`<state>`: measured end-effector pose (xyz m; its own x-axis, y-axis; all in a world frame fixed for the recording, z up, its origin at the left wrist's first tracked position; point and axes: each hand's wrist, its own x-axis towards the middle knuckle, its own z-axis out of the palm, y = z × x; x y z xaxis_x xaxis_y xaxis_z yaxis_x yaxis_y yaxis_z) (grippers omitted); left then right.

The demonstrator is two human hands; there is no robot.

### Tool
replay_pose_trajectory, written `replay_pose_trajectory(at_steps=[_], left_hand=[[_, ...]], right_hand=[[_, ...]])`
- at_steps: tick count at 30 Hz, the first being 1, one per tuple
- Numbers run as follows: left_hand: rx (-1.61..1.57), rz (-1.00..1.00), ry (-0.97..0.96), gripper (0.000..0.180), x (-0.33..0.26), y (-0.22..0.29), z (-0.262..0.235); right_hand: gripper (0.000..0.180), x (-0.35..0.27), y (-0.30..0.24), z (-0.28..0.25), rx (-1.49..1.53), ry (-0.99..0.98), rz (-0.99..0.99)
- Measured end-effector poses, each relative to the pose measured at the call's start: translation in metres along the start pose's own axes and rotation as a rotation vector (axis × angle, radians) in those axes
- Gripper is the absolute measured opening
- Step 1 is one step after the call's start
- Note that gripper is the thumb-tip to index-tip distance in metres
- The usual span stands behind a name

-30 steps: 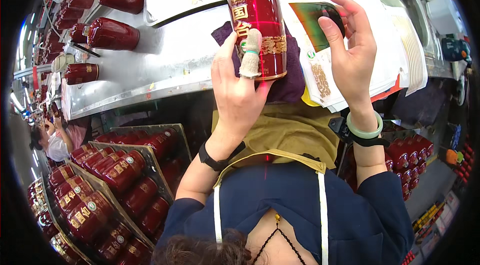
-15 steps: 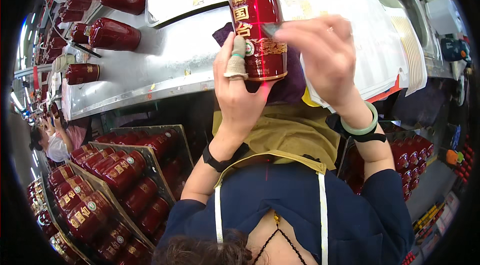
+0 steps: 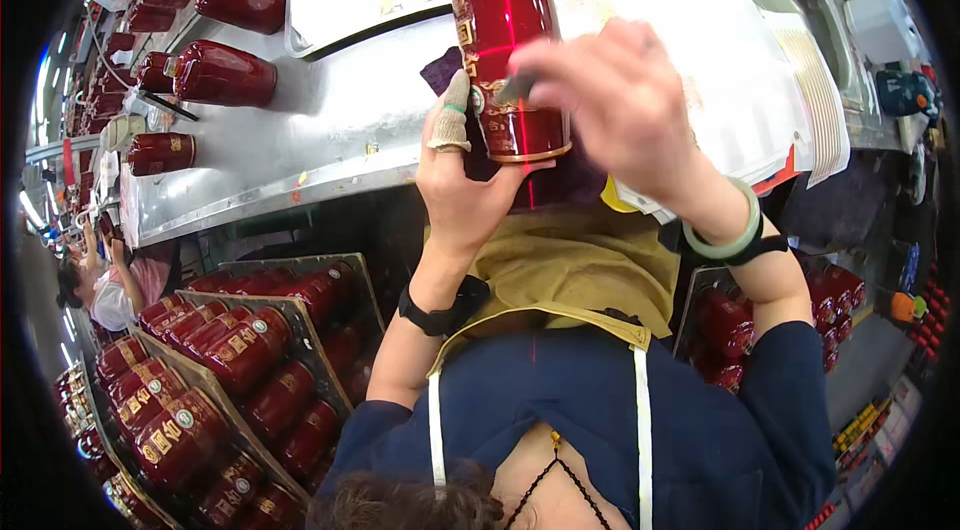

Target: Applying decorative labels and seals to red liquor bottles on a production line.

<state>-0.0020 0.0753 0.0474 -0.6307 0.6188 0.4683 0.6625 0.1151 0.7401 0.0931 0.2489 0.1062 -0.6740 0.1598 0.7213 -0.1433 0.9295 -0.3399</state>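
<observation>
Left hand (image 3: 470, 195) gripped the red glazed bottle (image 3: 510, 60) from below, fingers wrapped round its base to steady it above the steel surface (image 3: 330, 120); right hand (image 3: 610, 100) fingers pinched a small label against its front

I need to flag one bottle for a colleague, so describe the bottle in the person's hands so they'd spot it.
Above the steel workbench, the left hand grips a glossy red bottle. Unlike the red bottles lying flat, it is lifted upright, the right hand touching its front.
</observation>
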Motion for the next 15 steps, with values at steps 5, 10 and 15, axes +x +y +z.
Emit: replay_pose_trajectory(at_steps=[5,10,15], left_hand=[[0.112,0.112,0.017,0.090,0.006,0.005,-0.001],[0.061,0.116,-0.002,0.086,0.003,0.003,-0.007],[0.001,0.056,-0.072,0.082,0.000,-0.008,-0.008]], right_hand=[[0.019,-0.016,-0.013,0.002,0.066,-0.047,-0.118],[0.019,-0.003,0.019,0.002,-0.055,0.127,0.042],[0.017,-0.029,-0.022,-0.006,0.109,-0.100,-0.168]])
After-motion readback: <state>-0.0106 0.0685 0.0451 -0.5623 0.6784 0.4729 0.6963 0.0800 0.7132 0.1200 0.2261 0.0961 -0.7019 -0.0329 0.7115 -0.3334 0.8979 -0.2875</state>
